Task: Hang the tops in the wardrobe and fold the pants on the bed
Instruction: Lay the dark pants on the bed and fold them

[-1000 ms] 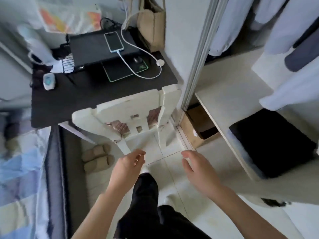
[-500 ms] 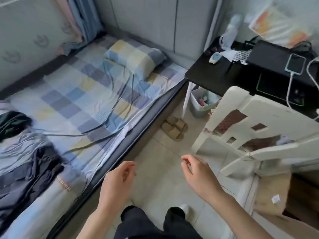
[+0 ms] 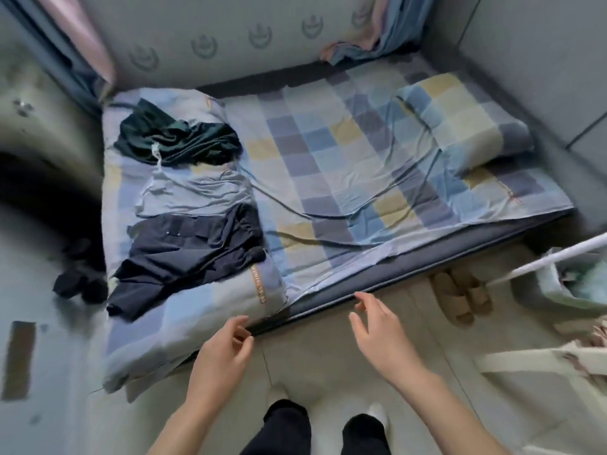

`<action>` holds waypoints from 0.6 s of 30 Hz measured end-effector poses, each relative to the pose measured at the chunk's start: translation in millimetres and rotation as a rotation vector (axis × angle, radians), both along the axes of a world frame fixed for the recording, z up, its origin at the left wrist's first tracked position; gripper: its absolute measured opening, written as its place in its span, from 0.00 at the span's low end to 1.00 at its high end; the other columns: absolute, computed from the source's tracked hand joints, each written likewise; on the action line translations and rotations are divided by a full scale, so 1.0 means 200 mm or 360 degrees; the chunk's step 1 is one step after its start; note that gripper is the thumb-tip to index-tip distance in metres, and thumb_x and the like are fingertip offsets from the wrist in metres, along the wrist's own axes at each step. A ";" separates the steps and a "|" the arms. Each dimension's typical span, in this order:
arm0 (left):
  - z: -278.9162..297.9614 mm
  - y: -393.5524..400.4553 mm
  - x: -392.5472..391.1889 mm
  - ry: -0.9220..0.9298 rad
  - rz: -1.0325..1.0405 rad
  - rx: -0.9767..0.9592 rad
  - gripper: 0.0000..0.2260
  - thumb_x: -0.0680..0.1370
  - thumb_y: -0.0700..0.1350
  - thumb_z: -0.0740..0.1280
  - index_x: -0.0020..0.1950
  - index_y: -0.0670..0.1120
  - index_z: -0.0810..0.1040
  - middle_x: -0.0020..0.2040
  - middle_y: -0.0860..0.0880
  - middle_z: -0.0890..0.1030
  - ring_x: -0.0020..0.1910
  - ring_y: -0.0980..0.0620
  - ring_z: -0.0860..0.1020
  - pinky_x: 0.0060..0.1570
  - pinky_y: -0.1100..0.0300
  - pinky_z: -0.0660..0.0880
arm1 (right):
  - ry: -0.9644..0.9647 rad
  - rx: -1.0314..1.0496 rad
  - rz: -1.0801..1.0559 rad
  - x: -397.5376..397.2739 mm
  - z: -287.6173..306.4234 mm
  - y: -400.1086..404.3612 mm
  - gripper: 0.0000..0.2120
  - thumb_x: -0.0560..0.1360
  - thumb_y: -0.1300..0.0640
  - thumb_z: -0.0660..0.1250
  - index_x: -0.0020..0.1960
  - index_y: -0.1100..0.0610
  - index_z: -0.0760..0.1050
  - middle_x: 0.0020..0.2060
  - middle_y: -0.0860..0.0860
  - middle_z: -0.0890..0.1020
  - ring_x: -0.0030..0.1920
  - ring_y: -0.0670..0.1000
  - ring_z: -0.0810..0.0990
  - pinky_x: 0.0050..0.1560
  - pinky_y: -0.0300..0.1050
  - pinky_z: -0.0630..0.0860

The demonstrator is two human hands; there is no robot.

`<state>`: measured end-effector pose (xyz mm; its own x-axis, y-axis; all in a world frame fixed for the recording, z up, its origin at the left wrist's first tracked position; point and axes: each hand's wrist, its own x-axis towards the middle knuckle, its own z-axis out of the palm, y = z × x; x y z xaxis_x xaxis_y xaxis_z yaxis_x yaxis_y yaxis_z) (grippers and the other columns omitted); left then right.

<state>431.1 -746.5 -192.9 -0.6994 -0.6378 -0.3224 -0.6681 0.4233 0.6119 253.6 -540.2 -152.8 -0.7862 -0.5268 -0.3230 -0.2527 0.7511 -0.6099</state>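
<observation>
Dark navy pants point(image 3: 193, 254) lie crumpled on the bed point(image 3: 345, 178), up and left of my left hand point(image 3: 226, 353); half a second ago they sat at the frame's edge. Blur hides their folds. My right hand point(image 3: 381, 336) and my left hover loose-fingered, holding nothing.

1. An orange strip of lettering ran along the folded checked quilt point(image 3: 262, 285) near the bed's edge, too blurred to read
2. A similar orange mark sat on the checked sheet point(image 3: 510, 193) below the pillow, also illegible
3. No other text was readable
</observation>
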 end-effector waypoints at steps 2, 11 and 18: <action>-0.08 -0.21 -0.01 -0.0037 0.0034 -0.0003 0.13 0.78 0.46 0.68 0.62 0.54 0.75 0.46 0.61 0.79 0.44 0.63 0.77 0.46 0.59 0.77 | -0.0045 0.0039 0.0112 -0.05 -0.08 -0.26 0.19 0.80 0.54 0.59 0.70 0.56 0.67 0.61 0.50 0.75 0.62 0.51 0.73 0.60 0.43 0.67; -0.45 -0.75 -0.41 -0.0418 -0.0025 0.0042 0.16 0.79 0.46 0.64 0.66 0.48 0.73 0.63 0.49 0.77 0.62 0.48 0.74 0.61 0.52 0.72 | -0.0308 0.0212 0.0362 -0.42 -0.52 -1.05 0.18 0.79 0.53 0.58 0.67 0.57 0.69 0.56 0.52 0.80 0.55 0.53 0.76 0.49 0.43 0.67; -0.88 -1.04 -0.74 -0.0791 -0.0097 -0.0009 0.20 0.80 0.48 0.62 0.71 0.47 0.69 0.70 0.48 0.70 0.69 0.46 0.66 0.65 0.50 0.68 | -0.0520 0.0370 0.0403 -0.77 -1.04 -1.42 0.16 0.79 0.54 0.59 0.65 0.57 0.70 0.37 0.42 0.72 0.39 0.44 0.73 0.36 0.39 0.66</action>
<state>283.3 -954.9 -369.1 -0.4984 -0.6033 -0.6226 -0.8521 0.4733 0.2235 100.0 -824.9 -361.6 -0.4796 -0.5733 -0.6643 -0.2685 0.8166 -0.5109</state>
